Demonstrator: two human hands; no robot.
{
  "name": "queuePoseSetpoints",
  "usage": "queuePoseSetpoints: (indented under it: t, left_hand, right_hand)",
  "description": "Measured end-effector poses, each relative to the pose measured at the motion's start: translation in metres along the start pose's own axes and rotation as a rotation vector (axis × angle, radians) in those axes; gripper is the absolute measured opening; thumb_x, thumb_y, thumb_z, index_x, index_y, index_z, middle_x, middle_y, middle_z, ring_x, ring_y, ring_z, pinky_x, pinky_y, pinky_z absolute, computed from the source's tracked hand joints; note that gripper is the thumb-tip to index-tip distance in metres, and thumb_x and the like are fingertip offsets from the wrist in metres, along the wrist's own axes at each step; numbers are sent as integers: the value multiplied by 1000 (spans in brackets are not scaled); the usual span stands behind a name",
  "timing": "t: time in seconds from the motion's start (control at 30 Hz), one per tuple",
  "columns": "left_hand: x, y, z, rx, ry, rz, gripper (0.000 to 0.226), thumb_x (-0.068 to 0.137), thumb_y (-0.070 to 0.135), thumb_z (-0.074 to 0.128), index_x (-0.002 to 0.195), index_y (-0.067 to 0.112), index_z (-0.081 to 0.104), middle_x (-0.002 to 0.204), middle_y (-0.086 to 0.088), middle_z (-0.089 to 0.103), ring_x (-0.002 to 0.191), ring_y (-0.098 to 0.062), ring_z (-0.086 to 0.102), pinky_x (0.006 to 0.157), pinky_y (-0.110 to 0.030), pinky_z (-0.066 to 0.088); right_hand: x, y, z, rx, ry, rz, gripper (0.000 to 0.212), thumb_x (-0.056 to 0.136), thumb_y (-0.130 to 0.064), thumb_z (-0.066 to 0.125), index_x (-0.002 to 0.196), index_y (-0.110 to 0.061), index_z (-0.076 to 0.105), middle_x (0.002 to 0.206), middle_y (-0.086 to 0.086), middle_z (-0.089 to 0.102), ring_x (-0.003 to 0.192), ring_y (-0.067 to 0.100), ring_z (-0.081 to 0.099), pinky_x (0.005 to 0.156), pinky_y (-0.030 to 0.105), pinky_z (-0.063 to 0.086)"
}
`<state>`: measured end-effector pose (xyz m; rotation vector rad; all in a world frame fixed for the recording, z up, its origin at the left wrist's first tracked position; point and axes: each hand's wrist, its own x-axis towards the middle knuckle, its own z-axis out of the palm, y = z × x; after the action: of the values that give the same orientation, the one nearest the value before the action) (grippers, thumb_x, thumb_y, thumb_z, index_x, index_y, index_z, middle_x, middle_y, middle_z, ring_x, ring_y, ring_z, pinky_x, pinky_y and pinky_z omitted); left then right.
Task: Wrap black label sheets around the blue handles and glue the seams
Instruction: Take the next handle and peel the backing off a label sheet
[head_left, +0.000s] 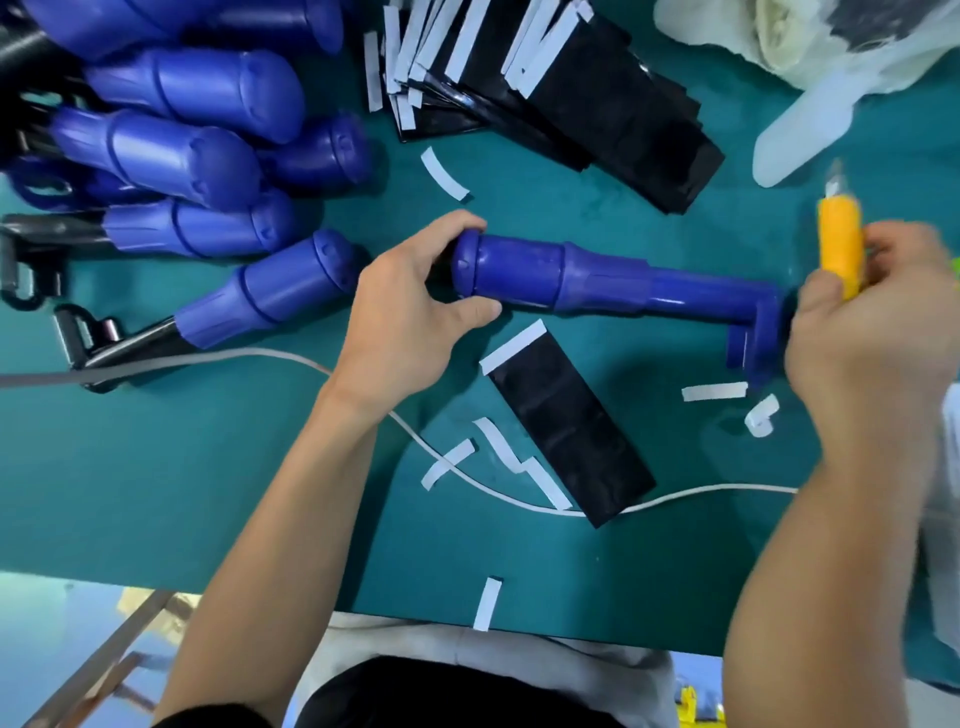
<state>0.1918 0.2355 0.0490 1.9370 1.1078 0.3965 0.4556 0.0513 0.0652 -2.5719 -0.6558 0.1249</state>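
A long blue handle (613, 278) lies crosswise on the green table (156, 467). My left hand (410, 317) grips its thick left end. My right hand (872, 332) is at the handle's right end and holds a yellow glue tool (839, 244) upright; this hand is blurred. One black label sheet (566, 426) with a white strip on its top edge lies flat just below the handle. A pile of black label sheets (582, 88) sits at the top centre.
Several blue handles (197, 156) with black metal parts are heaped at the upper left. White backing strips (444, 174) are scattered about. A white cable (467, 478) crosses the table under the sheet. A crumpled white plastic bag (810, 57) lies top right.
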Motion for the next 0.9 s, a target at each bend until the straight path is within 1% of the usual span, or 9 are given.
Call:
queuePoseSetpoints:
  t: [0.1, 0.17, 0.3, 0.47, 0.6, 0.67, 0.73, 0.83, 0.9]
  left_hand:
    - [6, -1, -4, -129, -83, 37, 63, 72, 13, 88, 126, 32, 63, 102, 18, 65, 91, -3, 58, 93, -19, 47]
    - [10, -1, -3, -204, -117, 47, 65, 72, 10, 86, 128, 33, 61, 104, 18, 66, 91, -1, 58, 91, -18, 48]
    - [8, 3, 9, -326, -100, -13, 64, 76, 10, 81, 130, 37, 60, 108, 15, 66, 90, -6, 58, 91, -32, 54]
    - [3, 15, 24, -645, 24, -130, 64, 82, 1, 74, 141, 14, 54, 113, 1, 67, 91, -12, 59, 92, -40, 54]
    - [-5, 36, 45, -906, -152, -125, 54, 102, 15, 58, 149, -2, 39, 131, -13, 66, 112, -37, 67, 102, -44, 55]
    - [-14, 44, 54, -920, -218, -84, 43, 104, 21, 53, 141, 1, 46, 112, -3, 71, 100, -28, 69, 94, -36, 55]
    - [-17, 49, 60, -970, -165, -157, 30, 102, 25, 55, 128, 12, 60, 101, -14, 67, 95, -30, 61, 91, -45, 50]
    - [-13, 46, 49, -1060, -88, -294, 24, 103, 24, 49, 112, 10, 67, 96, -18, 70, 87, -29, 66, 84, -42, 58]
    - [-7, 42, 37, -1161, -101, -379, 35, 107, 29, 41, 111, 2, 64, 89, -15, 71, 72, -23, 66, 66, -34, 58]
  right_hand:
    - [-12, -21, -1, 180, 29, -186, 33, 95, -27, 49, 127, -23, 54, 111, 11, 57, 90, 23, 53, 81, 42, 45]
    - [-25, -45, 4, 214, -85, -275, 31, 91, -29, 58, 122, -25, 57, 107, -2, 57, 89, 14, 49, 81, 33, 40]
    - [-31, -58, 8, -15, -344, -349, 56, 64, -61, 81, 97, -35, 45, 71, -10, 54, 64, 22, 46, 62, 34, 35]
    - [-19, -60, 5, -158, -360, -334, 53, 59, -50, 91, 68, -22, 46, 50, -6, 44, 49, 14, 41, 51, 29, 24]
    - [-37, -69, 2, 134, -348, -227, 52, 57, -58, 85, 59, -22, 47, 52, -14, 47, 47, 11, 40, 45, 18, 31]
    - [-53, -80, 9, 189, -325, -225, 60, 59, -65, 81, 57, -18, 45, 54, -12, 49, 50, 12, 42, 48, 19, 33]
    - [-65, -83, 15, 219, -369, -250, 58, 64, -67, 77, 59, -16, 51, 53, -6, 51, 53, 17, 44, 50, 22, 34]
    - [-69, -77, 16, 510, -540, -257, 35, 75, -58, 72, 74, -23, 74, 63, -6, 67, 54, 12, 51, 57, 28, 43]
    - [-63, -70, 12, 745, -423, -220, 22, 86, -50, 71, 78, -30, 76, 68, -6, 71, 56, 10, 57, 58, 30, 45]
